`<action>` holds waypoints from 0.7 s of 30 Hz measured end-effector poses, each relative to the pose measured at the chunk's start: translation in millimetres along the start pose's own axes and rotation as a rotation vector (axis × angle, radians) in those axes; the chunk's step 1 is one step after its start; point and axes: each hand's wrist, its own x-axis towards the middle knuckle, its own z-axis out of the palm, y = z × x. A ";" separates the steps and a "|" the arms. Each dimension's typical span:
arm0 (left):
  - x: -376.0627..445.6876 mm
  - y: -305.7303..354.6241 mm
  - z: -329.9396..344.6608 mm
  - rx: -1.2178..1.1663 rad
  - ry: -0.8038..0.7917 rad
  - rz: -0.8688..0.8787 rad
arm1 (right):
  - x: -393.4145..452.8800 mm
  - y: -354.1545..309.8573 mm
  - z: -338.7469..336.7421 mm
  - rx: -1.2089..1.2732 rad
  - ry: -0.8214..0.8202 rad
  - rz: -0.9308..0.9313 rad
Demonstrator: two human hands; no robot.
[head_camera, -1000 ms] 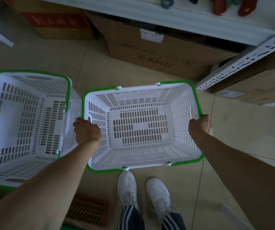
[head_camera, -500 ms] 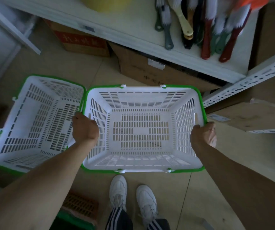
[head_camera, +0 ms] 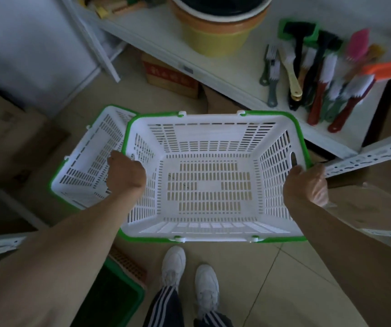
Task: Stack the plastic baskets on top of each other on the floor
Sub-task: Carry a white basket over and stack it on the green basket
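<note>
- Since the earlier frame the white slotted plastic basket with a green rim (head_camera: 210, 185) has come up higher and now covers the right edge of the second white slotted plastic basket with a green rim (head_camera: 88, 159), where before the two sat side by side
- The left hand (head_camera: 126, 174) is clamped over the left rim of the held basket, fingers curled inside its wall
- The right hand (head_camera: 305, 182) is clamped on the right rim, just below the oval handle slot
- The held basket hangs open side up above the beige tiled floor (head_camera: 256, 279), its near edge above a pair of white sneakers (head_camera: 189, 272)
- The second basket lies tilted on the floor to the left, partly behind the held one
- Beyond the far rim, a white metal shelf (head_camera: 237, 74) carries a yellow plastic bucket (head_camera: 213, 38) and a row of brushes with coloured handles (head_camera: 319, 74)
</note>
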 end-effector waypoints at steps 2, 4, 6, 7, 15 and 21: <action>-3.6 -7.6 -14.1 -0.002 0.017 -0.036 | -4.0 -14.1 -9.4 0.005 0.014 -0.050; -6.9 -16.8 -29.7 0.001 0.038 -0.058 | -10.0 -30.6 -16.1 0.004 0.018 -0.102; -7.0 -29.8 -46.0 -0.012 0.056 -0.088 | -18.8 -49.2 -19.4 0.016 0.011 -0.151; -5.8 -38.3 -53.9 -0.021 0.059 -0.104 | -24.4 -58.5 -19.4 0.022 0.005 -0.178; 3.5 -133.3 -98.3 -0.072 0.095 -0.310 | -95.8 -126.9 -12.5 0.052 -0.081 -0.373; -6.4 -208.1 -125.8 -0.070 0.166 -0.433 | -161.7 -162.1 3.2 0.027 -0.183 -0.475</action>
